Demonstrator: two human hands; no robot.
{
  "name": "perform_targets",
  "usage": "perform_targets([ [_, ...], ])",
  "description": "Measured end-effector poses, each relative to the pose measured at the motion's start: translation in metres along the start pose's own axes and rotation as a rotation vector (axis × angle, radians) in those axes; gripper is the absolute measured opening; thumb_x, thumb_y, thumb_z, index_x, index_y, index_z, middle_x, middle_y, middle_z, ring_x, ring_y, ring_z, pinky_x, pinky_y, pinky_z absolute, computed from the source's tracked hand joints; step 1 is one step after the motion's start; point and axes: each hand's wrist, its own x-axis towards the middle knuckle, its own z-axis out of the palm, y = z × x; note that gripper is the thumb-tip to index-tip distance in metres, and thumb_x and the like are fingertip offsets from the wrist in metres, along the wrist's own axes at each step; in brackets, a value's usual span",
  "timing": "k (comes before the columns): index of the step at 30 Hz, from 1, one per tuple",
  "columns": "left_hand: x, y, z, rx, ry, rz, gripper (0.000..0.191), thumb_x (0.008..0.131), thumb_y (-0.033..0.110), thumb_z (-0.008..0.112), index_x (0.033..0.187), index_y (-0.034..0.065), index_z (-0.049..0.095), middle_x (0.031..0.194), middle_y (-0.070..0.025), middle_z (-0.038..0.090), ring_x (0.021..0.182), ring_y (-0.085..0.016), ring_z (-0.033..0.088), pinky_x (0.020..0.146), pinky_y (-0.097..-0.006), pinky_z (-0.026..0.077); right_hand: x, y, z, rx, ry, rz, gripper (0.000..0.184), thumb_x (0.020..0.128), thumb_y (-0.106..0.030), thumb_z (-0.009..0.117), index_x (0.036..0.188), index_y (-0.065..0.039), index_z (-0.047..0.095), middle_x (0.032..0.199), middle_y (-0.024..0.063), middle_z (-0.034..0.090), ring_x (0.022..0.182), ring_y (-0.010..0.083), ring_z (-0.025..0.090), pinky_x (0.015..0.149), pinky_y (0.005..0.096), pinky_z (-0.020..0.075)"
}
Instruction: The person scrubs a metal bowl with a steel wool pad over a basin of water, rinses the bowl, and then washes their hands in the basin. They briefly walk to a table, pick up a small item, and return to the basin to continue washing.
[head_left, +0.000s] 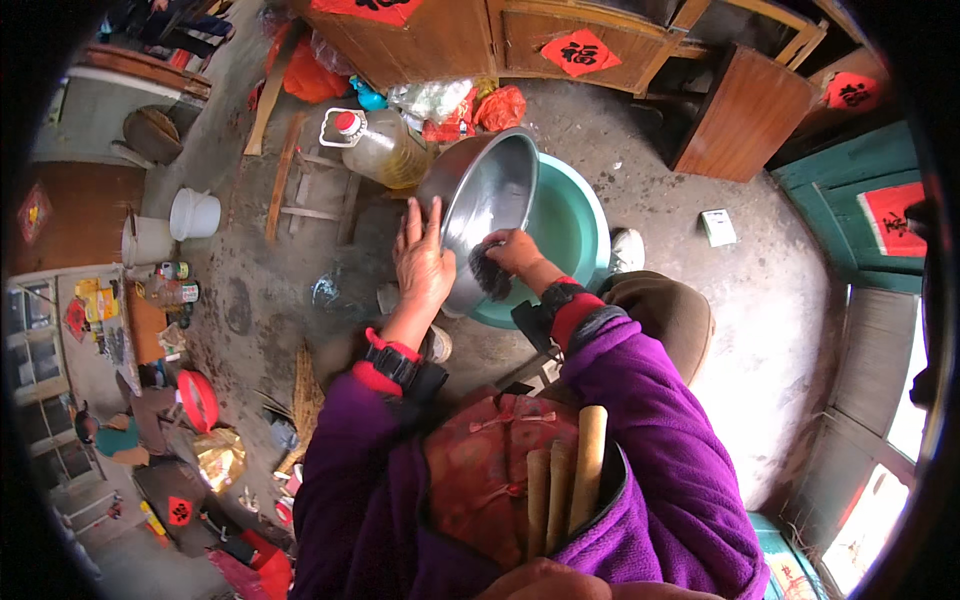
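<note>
A large metal basin (491, 191) is tilted on its side over the left part of a light green plastic tub (574, 217) on the floor. My left hand (424, 259) lies against the basin's outer wall and near rim, fingers extended and somewhat apart. In my right hand (517, 255) is a dark scouring pad (491, 271), held against the basin's inner side. How much water the tub holds cannot be told.
A large plastic jug of yellowish liquid (390, 150) and a wooden stool frame (315, 187) stand left of the basin. Plastic bags (501, 109) lie beyond, by wooden cabinets (420, 45). A straw broom (306, 397) and white buckets (196, 213) are to the left.
</note>
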Motion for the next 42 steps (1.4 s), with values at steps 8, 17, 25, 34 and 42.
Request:
perform_targets([
  [8, -0.018, 0.029, -0.005, 0.090, 0.010, 0.093, 0.071, 0.077, 0.027, 0.063, 0.139, 0.0149, 0.031, 0.140, -0.0221, 0.030, 0.120, -0.045, 0.037, 0.100, -0.0494, 0.033, -0.041, -0.010, -0.055, 0.552, 0.468, -0.119, 0.024, 0.075, -0.002, 0.061, 0.099, -0.002, 0.065, 0.082, 0.0048, 0.064, 0.072, 0.0114, 0.058, 0.064, 0.0254, 0.0472],
  [17, -0.026, -0.013, -0.013, -0.712, 0.098, -0.196, 0.056, 0.083, 0.016, 0.058, 0.133, 0.0002, 0.039, 0.103, -0.0159, 0.065, 0.086, -0.022, 0.065, 0.079, -0.0302, 0.048, -0.036, 0.024, -0.073, 0.462, 0.703, -0.082, 0.030, 0.072, -0.012, 0.066, 0.100, -0.003, 0.066, 0.085, 0.0102, 0.066, 0.075, 0.0182, 0.062, 0.070, 0.0283, 0.0477],
  [25, -0.011, -0.038, -0.012, -0.907, -0.048, -0.334, 0.020, 0.082, 0.009, 0.059, 0.094, -0.0068, 0.064, 0.126, -0.0136, 0.054, 0.081, -0.010, 0.060, 0.073, -0.0248, 0.047, -0.025, 0.037, -0.060, -0.018, 0.730, -0.015, 0.041, 0.071, -0.032, 0.069, 0.103, -0.006, 0.065, 0.096, 0.0177, 0.065, 0.092, 0.0319, 0.063, 0.081, 0.0362, 0.0482],
  [34, 0.003, -0.041, -0.017, -0.562, -0.081, -0.160, 0.034, 0.080, 0.008, 0.063, 0.113, 0.0007, 0.059, 0.084, -0.0105, 0.063, 0.073, -0.013, 0.060, 0.067, -0.0253, 0.048, -0.002, 0.052, -0.050, -0.296, 0.661, 0.200, 0.033, 0.079, -0.017, 0.051, 0.111, -0.012, 0.060, 0.103, 0.0158, 0.064, 0.096, 0.0326, 0.061, 0.082, 0.0406, 0.0475],
  [42, -0.001, -0.040, -0.024, -0.779, -0.161, -0.327, 0.032, 0.081, 0.002, 0.062, 0.113, -0.0021, 0.057, 0.091, -0.0072, 0.057, 0.078, -0.010, 0.057, 0.068, -0.0226, 0.047, 0.045, 0.088, -0.043, -0.639, 0.709, 0.185, 0.030, 0.089, -0.015, 0.040, 0.113, -0.014, 0.057, 0.104, 0.0162, 0.060, 0.094, 0.0342, 0.059, 0.080, 0.0430, 0.0477],
])
